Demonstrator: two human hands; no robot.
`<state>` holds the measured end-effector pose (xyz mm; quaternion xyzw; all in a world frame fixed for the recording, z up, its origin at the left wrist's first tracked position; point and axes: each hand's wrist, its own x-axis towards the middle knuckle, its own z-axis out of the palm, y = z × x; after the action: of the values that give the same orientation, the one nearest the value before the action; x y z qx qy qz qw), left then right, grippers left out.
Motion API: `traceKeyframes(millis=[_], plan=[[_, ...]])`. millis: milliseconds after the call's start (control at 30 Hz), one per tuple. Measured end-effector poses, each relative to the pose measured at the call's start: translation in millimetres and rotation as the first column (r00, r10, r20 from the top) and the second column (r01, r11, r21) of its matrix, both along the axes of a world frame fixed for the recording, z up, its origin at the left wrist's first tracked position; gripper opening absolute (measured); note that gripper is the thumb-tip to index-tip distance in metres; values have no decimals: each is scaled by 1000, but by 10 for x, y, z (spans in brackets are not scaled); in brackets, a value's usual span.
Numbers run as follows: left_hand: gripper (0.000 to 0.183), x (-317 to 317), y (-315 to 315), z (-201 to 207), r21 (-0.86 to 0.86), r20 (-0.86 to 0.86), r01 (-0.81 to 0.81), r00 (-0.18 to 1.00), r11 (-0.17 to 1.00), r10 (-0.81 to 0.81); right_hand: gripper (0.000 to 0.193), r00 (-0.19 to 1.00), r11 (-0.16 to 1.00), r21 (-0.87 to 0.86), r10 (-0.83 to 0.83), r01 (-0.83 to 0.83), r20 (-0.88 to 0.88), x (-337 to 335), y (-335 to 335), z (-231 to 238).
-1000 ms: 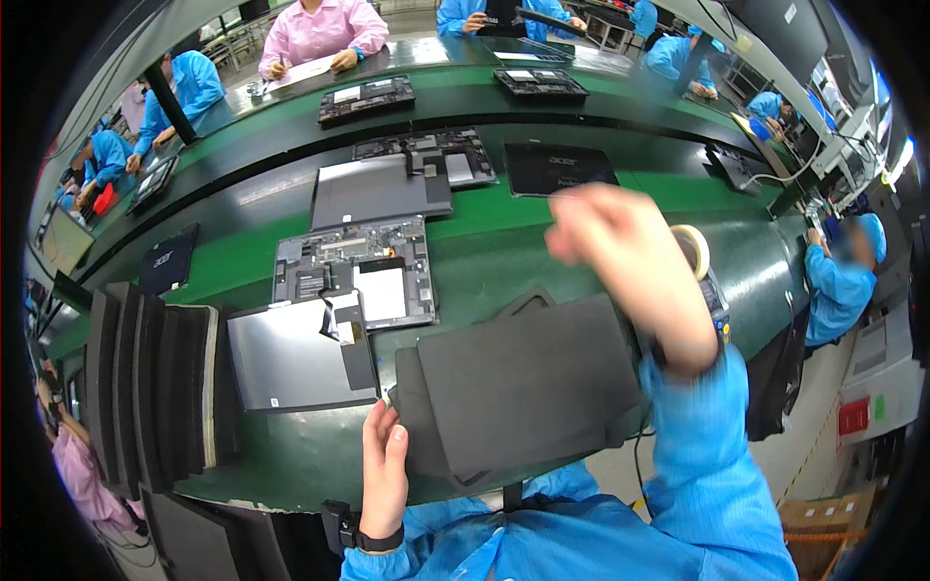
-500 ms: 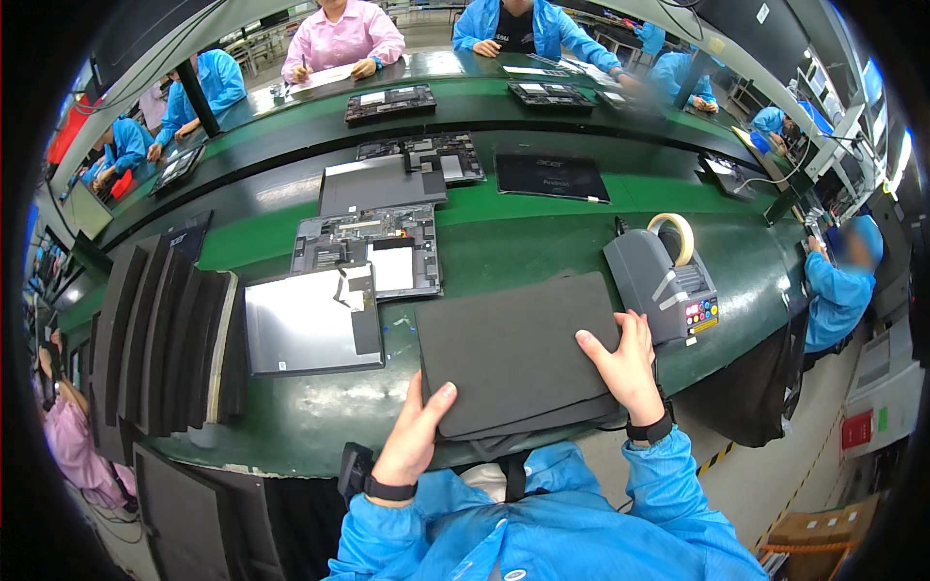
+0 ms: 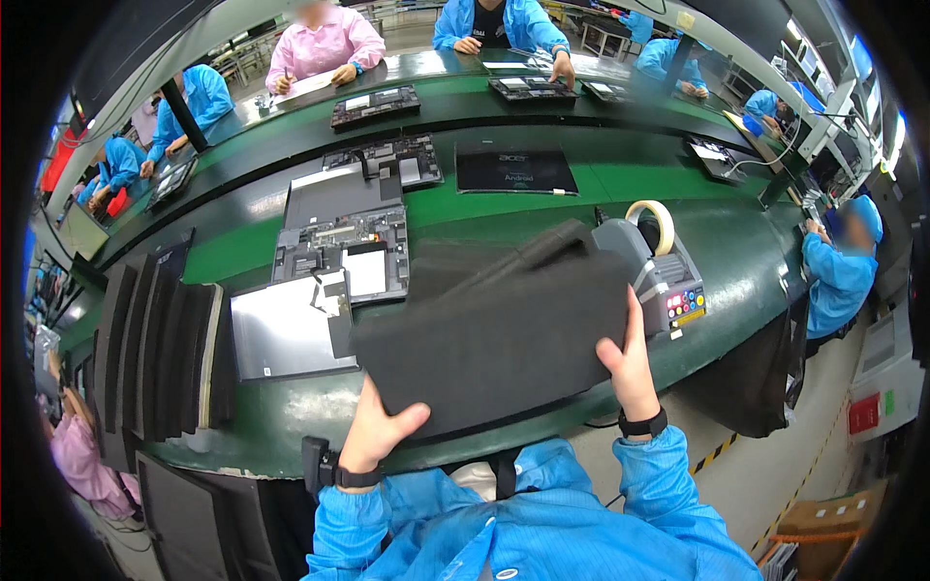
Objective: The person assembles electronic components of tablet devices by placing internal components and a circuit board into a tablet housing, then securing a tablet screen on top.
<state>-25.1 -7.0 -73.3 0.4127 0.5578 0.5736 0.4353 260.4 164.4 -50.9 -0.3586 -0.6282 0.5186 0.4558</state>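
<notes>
Black foam-like sheets [image 3: 494,349], several, overlapping, were held between two hands above the near edge of the green bench [image 3: 746,257]; left hand [image 3: 372,433] pinched the near left corner, thumb uppermost; right hand [image 3: 631,376] pinched the right edge, thumb on the face; grey tape dispenser [image 3: 628,246] stood just beyond, at right; shiny panel [image 3: 289,331] and opened device [image 3: 334,238] lay to the left; black pads [image 3: 147,358] stood upright, farther left

two hands [image 3: 373,431] [image 3: 630,373], black sheets [image 3: 494,339] uncountable, one tape dispenser [image 3: 668,276], one tape roll [image 3: 666,230], two gray panels [image 3: 286,329] [image 3: 329,198]
</notes>
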Motion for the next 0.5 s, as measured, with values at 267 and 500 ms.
traceKeyframes(millis=[267, 500], plan=[[139, -86, -158, -306, 431, -181, -20, 977, 902, 109, 154, 953, 925, 242, 303, -294, -3, 48, 39, -255], [153, -196, -80, -358, 290, -51, -85, 993, 953, 105, 152, 904, 879, 214, 421, -426, 73, -100, 343, -261]])
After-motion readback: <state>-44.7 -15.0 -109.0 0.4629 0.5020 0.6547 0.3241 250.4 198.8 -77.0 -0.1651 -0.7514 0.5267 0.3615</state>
